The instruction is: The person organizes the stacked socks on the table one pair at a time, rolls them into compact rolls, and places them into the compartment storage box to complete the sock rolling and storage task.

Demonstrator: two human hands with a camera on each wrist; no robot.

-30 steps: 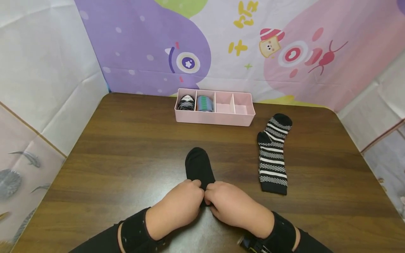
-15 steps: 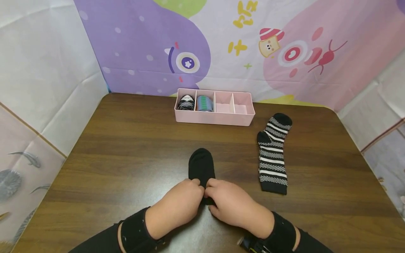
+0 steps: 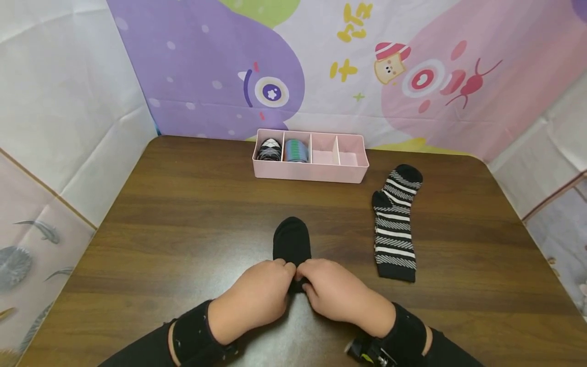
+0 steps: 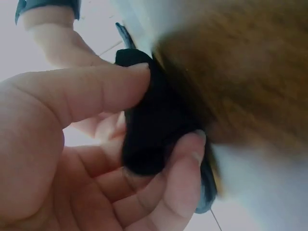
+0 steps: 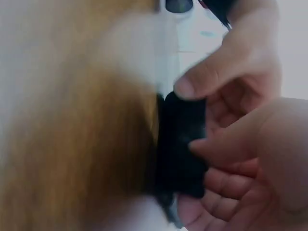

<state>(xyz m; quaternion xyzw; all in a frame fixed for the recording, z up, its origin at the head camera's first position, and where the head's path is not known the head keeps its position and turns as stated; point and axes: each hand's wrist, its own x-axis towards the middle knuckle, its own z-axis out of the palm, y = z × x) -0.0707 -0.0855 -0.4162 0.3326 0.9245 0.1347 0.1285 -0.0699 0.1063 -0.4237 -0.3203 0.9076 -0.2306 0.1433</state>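
A black sock lies on the table in front of me, its rounded toe pointing away. My left hand and right hand meet over its near end, fingertips almost together. In the left wrist view a thick, rolled part of the sock sits between the left thumb and curled fingers. The right wrist view has the right thumb pressed on the dark roll, with fingers curled behind it. From the head view the hands hide most of that roll.
A pink divided box stands at the back; its two left compartments hold a black-and-white rolled sock and a blue-green rolled sock. Flat at the right lies a black-and-white striped sock. A printed cloth hangs behind the table.
The sock's toe has straightened from a leftward tilt and shifted slightly right, and less of the sock now shows past the hands. Both hands keep their grip in nearly the same place.
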